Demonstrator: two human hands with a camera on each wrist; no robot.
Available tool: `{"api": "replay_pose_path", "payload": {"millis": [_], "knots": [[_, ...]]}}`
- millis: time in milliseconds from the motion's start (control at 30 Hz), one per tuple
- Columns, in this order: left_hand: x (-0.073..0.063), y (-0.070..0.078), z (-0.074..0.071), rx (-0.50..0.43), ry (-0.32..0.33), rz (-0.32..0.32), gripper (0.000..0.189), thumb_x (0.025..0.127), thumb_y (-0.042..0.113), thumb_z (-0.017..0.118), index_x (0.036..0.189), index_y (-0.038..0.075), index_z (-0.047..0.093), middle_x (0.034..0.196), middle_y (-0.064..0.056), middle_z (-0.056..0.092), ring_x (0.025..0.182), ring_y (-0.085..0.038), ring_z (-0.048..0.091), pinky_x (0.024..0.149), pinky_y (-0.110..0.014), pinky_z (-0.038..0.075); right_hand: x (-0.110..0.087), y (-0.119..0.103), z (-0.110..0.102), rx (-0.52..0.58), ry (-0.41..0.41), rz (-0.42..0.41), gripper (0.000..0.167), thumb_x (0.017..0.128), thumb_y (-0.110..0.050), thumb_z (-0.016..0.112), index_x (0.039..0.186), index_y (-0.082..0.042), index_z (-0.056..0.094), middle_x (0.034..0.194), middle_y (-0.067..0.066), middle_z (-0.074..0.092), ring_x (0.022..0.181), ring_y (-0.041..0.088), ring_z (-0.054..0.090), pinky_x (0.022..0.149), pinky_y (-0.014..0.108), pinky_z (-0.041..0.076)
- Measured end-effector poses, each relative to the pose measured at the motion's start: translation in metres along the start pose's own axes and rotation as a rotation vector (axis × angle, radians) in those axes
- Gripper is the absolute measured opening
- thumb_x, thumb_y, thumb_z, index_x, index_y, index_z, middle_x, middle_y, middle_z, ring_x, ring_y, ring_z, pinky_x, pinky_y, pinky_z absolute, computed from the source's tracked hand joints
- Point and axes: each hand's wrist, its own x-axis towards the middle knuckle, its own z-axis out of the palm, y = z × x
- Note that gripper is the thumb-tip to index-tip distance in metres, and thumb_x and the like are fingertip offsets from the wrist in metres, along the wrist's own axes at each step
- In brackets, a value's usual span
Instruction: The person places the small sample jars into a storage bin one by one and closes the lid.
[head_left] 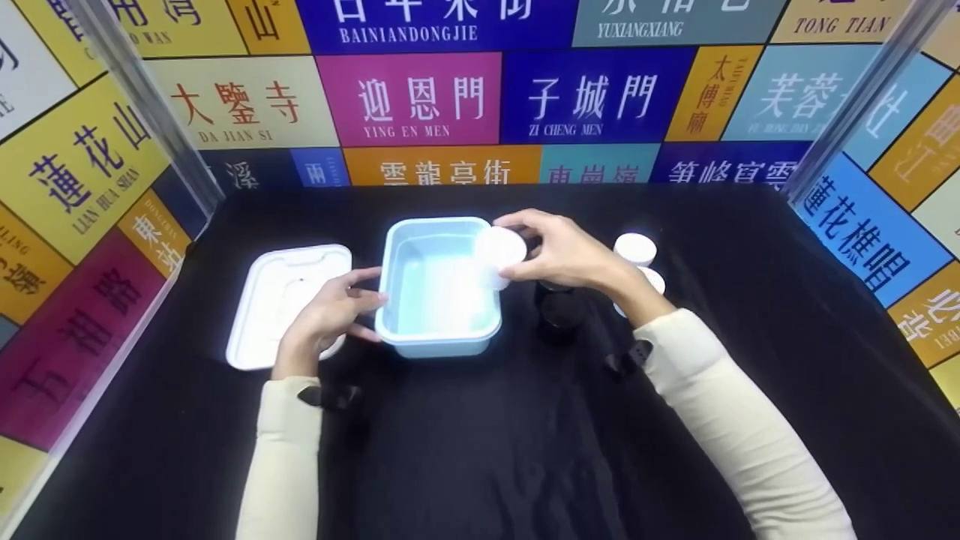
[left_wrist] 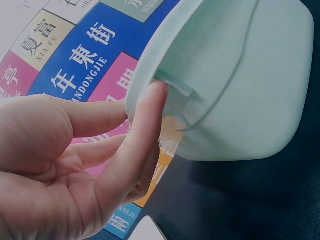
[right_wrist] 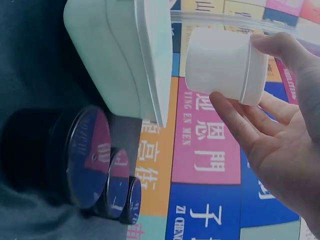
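Note:
A pale green plastic box [head_left: 439, 345] stands lidless on the black cloth, its open top facing up. My left hand [head_left: 330, 311] pinches its left rim; in the left wrist view a fingertip [left_wrist: 159, 90] lies against the outside just below the rim. My right hand [head_left: 566, 251] grips a white round jar [right_wrist: 220, 62] by its wider lid, with thumb and fingers on opposite sides. The jar is above the box's right rim in the head view, overlapping the opening. Its base points toward the box in the right wrist view.
A white rectangular lid [head_left: 259, 300] lies left of the box, partly behind my left hand. Black round jars [right_wrist: 90, 155] with shiny tops stand right of the box. More white jars [head_left: 635, 247] are beyond my right forearm. Sign-covered panels [head_left: 409, 97] border the black cloth.

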Motion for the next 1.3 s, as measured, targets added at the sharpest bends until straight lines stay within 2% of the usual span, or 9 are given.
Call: {"api": "replay_pose_path", "payload": {"millis": [267,533,867,1067,1300], "knots": [[0.001,-0.003,-0.001,-0.023,-0.030,0.026,0.062,0.100,0.006,0.056,0.156,0.004,0.029,0.132,-0.028,0.051,0.092,-0.020,0.068,0.066,-0.038,0.066,0.021,-0.013,0.018,-0.097,-0.064,-0.018,0.067,0.077,-0.023,0.084,0.137,-0.008,0.059,0.130,0.012,0.065,0.116,0.027,0.063,0.102,0.043,0.055],[0.001,-0.005,-0.003,-0.048,-0.059,0.043,0.061,0.101,0.005,0.054,0.157,0.003,0.028,0.130,-0.027,0.051,0.093,-0.019,0.068,0.068,-0.039,0.066,0.035,-0.016,0.041,-0.174,-0.143,-0.009,0.069,0.079,-0.026,0.083,0.141,-0.010,0.057,0.136,0.009,0.063,0.122,0.026,0.061,0.106,0.038,0.052],[0.000,-0.006,-0.005,-0.043,-0.071,0.041,0.062,0.101,0.005,0.053,0.157,0.004,0.028,0.131,-0.027,0.052,0.097,-0.019,0.067,0.071,-0.040,0.066,0.048,-0.025,0.068,-0.132,-0.217,0.002,0.067,0.082,-0.025,0.083,0.141,-0.010,0.057,0.138,0.007,0.062,0.123,0.026,0.060,0.109,0.038,0.050],[0.000,-0.005,-0.007,-0.059,-0.075,0.028,0.061,0.101,0.004,0.052,0.157,0.005,0.027,0.131,-0.026,0.050,0.099,-0.020,0.066,0.072,-0.040,0.066,0.055,-0.029,0.084,-0.181,-0.260,0.021,0.069,0.082,-0.021,0.083,0.143,-0.007,0.054,0.142,0.010,0.060,0.127,0.025,0.057,0.115,0.036,0.045],[0.000,-0.005,-0.006,-0.051,-0.085,0.031,0.062,0.102,0.004,0.052,0.158,0.004,0.025,0.135,-0.030,0.049,0.100,-0.022,0.066,0.071,-0.039,0.066,0.058,-0.023,0.100,-0.220,-0.288,0.062,0.069,0.083,-0.021,0.083,0.143,-0.005,0.053,0.143,0.012,0.058,0.134,0.026,0.053,0.119,0.036,0.041]]}}
